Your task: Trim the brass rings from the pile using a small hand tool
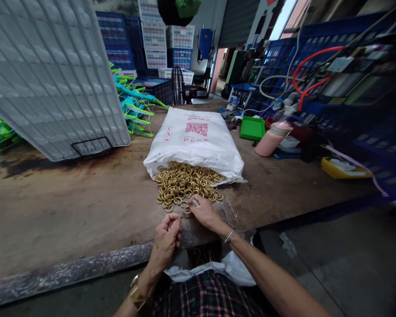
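A heap of brass-coloured metal rings (181,180) spills from the mouth of a white woven bag (171,127) printed in red, which lies on the table. At the near edge of the heap, my right hand (204,213) has its fingers closed on a ring (186,210). A small pale thing shows at its fingertips, too small to name. My left hand (166,233) is closed just above the table's front edge, left of and nearer than the right. What its curled fingers hold is hidden. Below the edge, a white bag (237,266) lies open at my lap.
A large ribbed white plastic crate (59,79) stands tilted at left, with green and blue plastic pieces (135,105) behind it. On the right are a pink bottle (272,140), a green tray (252,128) and a yellow tray (343,169). Stacked crates (153,39) stand behind.
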The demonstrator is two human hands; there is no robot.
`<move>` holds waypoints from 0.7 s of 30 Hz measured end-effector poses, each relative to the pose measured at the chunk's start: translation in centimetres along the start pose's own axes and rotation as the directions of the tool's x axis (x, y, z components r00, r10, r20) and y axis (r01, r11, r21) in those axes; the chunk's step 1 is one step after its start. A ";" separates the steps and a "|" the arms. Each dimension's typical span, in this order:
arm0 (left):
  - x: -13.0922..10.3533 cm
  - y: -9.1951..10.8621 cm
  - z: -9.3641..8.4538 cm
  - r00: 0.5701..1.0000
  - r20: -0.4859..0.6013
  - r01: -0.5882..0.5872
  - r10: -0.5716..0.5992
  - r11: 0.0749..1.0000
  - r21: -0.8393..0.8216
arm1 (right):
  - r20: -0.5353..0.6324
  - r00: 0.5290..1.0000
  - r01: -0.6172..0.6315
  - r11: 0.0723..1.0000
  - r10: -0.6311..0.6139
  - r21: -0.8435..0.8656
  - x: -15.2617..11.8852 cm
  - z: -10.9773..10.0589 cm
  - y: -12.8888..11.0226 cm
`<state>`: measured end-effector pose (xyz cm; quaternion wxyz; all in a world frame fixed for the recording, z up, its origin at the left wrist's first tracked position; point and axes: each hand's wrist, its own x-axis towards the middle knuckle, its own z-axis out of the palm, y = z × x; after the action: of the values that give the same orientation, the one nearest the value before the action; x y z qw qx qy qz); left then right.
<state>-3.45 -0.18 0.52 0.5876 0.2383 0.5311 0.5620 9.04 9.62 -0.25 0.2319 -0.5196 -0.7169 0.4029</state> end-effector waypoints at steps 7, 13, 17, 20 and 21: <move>0.9 0.1 0.2 0.933 0.093 -0.359 0.348 0.876 0.324 | 0.323 0.923 -0.356 0.787 0.211 0.504 -1.6 -0.2 -1.3; 1.0 -0.4 0.0 0.964 0.137 -0.258 0.229 0.929 0.266 | 0.298 0.946 -0.264 0.839 0.129 0.475 -2.2 0.0 -1.5; 0.9 -0.1 0.1 0.992 0.079 -0.113 0.096 0.965 0.236 | 0.171 0.985 -0.033 0.947 -0.023 0.320 -2.2 0.1 -1.7; 0.6 0.6 0.3 0.998 0.065 -0.006 -0.007 0.979 0.202 | 0.189 0.982 -0.051 0.949 -0.009 0.311 -2.3 0.1 -1.7; 0.6 0.7 0.4 0.997 0.073 0.022 -0.036 0.982 0.186 | 0.200 0.980 -0.065 0.947 0.000 0.316 -2.3 0.1 -1.7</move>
<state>-3.52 0.64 1.09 0.5910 0.3052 0.5615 0.4922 8.80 7.25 1.31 0.2341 -0.4443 -0.6526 0.5674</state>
